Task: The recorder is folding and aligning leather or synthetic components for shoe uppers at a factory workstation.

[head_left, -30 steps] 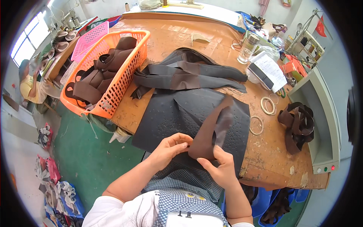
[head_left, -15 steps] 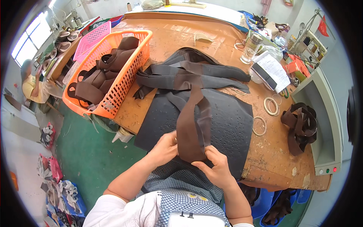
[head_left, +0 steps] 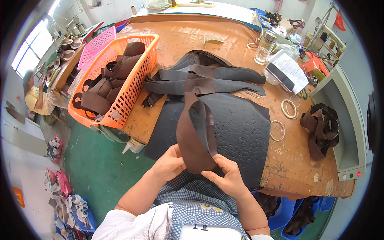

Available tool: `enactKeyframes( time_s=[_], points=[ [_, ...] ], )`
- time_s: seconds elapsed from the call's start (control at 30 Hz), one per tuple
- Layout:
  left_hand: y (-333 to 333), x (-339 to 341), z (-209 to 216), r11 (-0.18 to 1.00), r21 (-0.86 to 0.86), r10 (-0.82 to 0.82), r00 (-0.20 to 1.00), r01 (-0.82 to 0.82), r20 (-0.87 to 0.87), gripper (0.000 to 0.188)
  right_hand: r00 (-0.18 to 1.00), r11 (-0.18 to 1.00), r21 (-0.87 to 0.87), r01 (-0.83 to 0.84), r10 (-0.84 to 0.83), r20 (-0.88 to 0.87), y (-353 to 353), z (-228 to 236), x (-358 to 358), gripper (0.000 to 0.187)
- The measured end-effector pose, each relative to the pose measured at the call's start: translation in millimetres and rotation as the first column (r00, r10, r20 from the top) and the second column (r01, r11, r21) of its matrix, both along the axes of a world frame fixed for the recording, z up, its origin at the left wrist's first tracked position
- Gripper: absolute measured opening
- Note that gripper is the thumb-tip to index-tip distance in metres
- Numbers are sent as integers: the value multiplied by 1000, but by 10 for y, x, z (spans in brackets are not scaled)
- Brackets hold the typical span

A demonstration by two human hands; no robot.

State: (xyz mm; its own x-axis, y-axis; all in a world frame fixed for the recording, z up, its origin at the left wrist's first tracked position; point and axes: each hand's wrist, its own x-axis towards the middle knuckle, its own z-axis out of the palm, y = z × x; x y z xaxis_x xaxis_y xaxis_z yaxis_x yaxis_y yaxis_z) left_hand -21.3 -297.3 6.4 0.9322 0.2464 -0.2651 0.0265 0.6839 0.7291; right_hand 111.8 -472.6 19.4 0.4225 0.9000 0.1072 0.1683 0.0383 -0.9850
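Between my two hands hangs a wide brown strap, bent into a loop, its far end running up to a pile of strips. My left hand grips its left edge with curled fingers. At the lower right edge, my right hand pinches the strap between thumb and fingers. Under it lies a black pitted mat at the table's near edge. Just beyond the mat, black and brown strips lie stacked across one another.
An orange basket of brown straps stands left. At right are a coiled brown strap, a grey machine frame, pale rings, a glass jar and a phone on paper. A person sits far left.
The strap's loop has swung slightly left and opened wider between my hands. My left hand has shifted a little. Both hands keep their hold.
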Motion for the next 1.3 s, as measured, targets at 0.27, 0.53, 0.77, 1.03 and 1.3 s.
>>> enactKeyframes(
  time_s=[0.27,0.53,0.77,1.03,1.3],
  points=[
    [54,-52,-21,984,118,-120,985,135,-127,38,995,1000,30,-7,9,-96,-5,-81,-52,24],
    [29,-133,60,938,331,-55,988,100,-142,49,972,999,-39,-13,3,-234,3,-86,-111,22],
    [93,-222,193,977,157,-162,982,145,99,52,958,996,-8,-88,82,-276,-22,-31,-108,22],
    [13,-152,70,952,300,-69,997,56,34,29,985,998,-27,-54,58,164,41,-48,-190,25],
    [-18,-86,99,939,342,27,1000,-21,-14,24,927,1000,-10,4,0,376,63,-156,-243,22]
  ],
)
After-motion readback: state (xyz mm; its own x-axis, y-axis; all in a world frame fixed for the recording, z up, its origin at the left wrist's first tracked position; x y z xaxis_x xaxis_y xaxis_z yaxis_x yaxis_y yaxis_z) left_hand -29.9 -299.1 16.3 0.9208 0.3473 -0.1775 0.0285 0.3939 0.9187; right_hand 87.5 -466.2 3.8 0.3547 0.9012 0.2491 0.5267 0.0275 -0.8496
